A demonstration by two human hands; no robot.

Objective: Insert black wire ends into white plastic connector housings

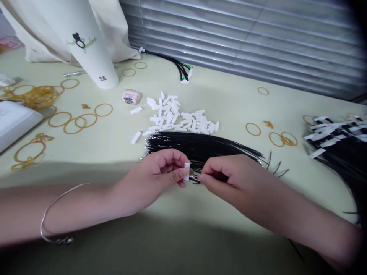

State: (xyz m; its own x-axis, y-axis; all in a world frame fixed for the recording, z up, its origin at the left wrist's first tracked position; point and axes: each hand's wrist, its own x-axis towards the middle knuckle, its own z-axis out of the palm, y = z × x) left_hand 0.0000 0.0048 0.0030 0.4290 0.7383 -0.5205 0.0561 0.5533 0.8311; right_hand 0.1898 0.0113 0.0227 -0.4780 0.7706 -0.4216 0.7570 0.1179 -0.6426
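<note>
Between the thumb and fingers of my left hand (160,172) is a small white plastic connector housing (187,172), held upright. My right hand (226,175) pinches a few thin black wires (195,178) close to their metal-tipped ends, which point at the housing's right side. Whether any tip sits inside the housing I cannot tell. Just behind both hands lies a thick bundle of black wires (186,143), its silvery terminals at the left end. A loose pile of white connector housings (172,116) spreads beyond the bundle.
A white tumbler (86,46) stands at the back left before a cloth bag (117,30). Rubber bands (43,95) are scattered about. A finished-looking harness (172,61) lies by the blinds (243,34). Wires with white connectors (332,137) are heaped at right.
</note>
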